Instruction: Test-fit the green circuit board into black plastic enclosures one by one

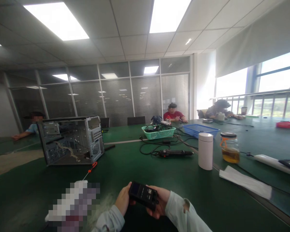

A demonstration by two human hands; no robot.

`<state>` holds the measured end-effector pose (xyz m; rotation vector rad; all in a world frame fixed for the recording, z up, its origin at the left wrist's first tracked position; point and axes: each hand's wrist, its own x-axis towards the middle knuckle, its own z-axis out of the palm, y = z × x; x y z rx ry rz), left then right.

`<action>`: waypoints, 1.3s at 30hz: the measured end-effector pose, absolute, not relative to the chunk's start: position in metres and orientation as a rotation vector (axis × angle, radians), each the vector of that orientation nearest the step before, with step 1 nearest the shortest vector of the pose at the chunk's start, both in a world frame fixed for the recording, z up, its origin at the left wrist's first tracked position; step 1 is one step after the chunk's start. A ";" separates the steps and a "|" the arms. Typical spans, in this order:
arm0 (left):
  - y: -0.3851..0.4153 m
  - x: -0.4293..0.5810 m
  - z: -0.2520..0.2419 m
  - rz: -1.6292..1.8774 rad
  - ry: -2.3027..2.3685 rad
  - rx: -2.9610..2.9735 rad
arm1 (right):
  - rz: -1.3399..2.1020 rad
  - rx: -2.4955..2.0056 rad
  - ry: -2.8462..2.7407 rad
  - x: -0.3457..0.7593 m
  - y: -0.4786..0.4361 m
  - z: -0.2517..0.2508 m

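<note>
Both hands hold a small black box-shaped device (142, 195) low over the green table, in the middle foreground. It has a dark panel at one end and small buttons with pale markings. My left hand (122, 201) grips its left end, and the fingers of my right hand (162, 197) are closed round the right end. Parts of the fingers are hidden beneath it. Left of the hands, a blurred-out pale and purple object (73, 206) lies on the table. Beyond the hands lies a black pen-shaped electric screwdriver (176, 153) with a cable.
An open metal computer case (94, 141) stands at left, a red-handled tool (93, 166) before it. A green basket (159, 133), a blue basket (200, 129), a white flask (205, 151), a jar (229, 148) and a white power strip (273, 162) stand or lie beyond. Several people sit around the table.
</note>
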<state>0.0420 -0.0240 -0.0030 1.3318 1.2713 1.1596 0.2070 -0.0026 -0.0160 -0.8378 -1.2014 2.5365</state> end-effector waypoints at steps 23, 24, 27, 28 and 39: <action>-0.004 0.028 -0.013 1.152 1.139 1.140 | 0.969 -0.959 -1.698 0.199 -0.031 -0.003; -0.006 0.028 -0.011 1.162 1.138 1.156 | 0.868 -0.947 -1.740 0.200 -0.033 0.000; -0.012 0.029 -0.008 1.208 1.140 1.235 | 0.667 -0.915 -1.835 0.200 -0.036 0.003; -0.014 0.028 -0.006 1.228 1.137 1.269 | 0.622 -0.915 -1.848 0.199 -0.036 0.003; -0.013 0.019 0.005 1.153 1.037 1.454 | 0.616 -1.021 -1.758 0.206 -0.031 -0.008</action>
